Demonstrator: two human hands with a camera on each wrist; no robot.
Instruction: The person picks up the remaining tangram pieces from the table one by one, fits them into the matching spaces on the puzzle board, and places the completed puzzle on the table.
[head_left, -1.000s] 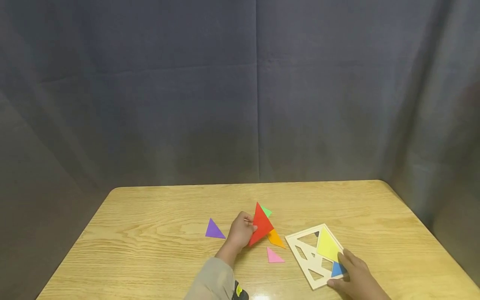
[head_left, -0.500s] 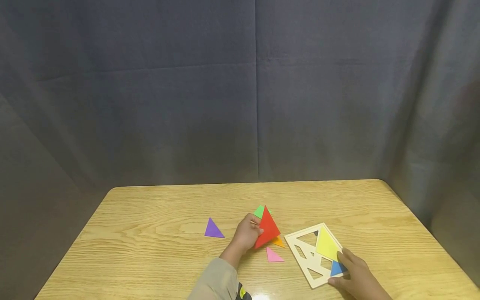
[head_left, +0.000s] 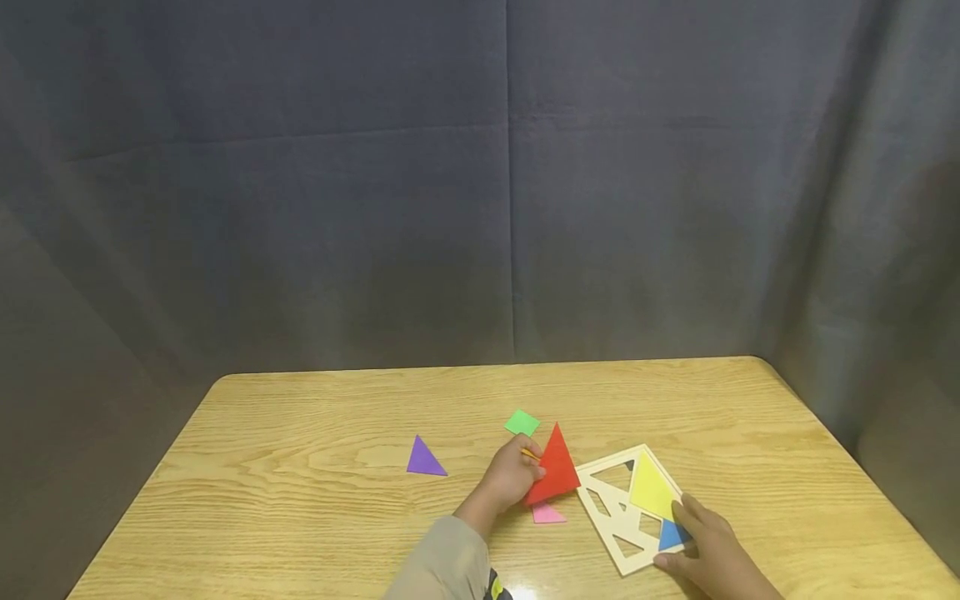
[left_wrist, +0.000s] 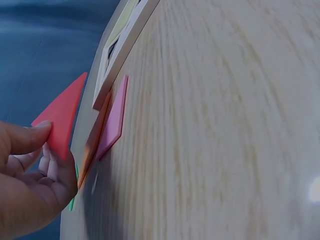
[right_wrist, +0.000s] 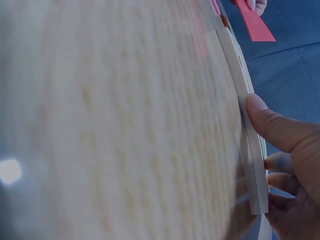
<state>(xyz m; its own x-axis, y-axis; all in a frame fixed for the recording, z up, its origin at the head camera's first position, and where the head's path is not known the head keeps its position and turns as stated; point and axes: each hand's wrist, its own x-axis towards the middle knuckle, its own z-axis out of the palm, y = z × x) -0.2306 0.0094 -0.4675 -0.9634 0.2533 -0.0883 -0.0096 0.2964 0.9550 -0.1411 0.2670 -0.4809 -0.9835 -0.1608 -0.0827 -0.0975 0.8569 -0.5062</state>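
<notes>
My left hand [head_left: 512, 475] pinches a red triangular tangram piece [head_left: 557, 468] between thumb and fingers, held tilted above the table. In the left wrist view the red piece hangs clear of an orange piece [left_wrist: 95, 137] and a pink triangle [left_wrist: 114, 120]. Close by on the right lies a wooden puzzle board [head_left: 619, 527] with shaped cutouts. A yellow piece [head_left: 651, 490] and a blue piece [head_left: 673, 536] sit in it. My right hand [head_left: 708, 546] grips the board's near right edge, thumb on the front side. From the head, the orange piece is mostly hidden.
A green four-sided piece [head_left: 522, 422] lies beyond my left hand. Off to the left is a purple triangle [head_left: 425, 458]. The wood-grain table [head_left: 300, 500] ends at a dark curtain [head_left: 375, 208] behind and on both sides.
My left hand has carried the red triangle rightward, up to the board's left corner. The green piece has come into fuller view, while the orange one is now mostly covered. The right hand stays put.
</notes>
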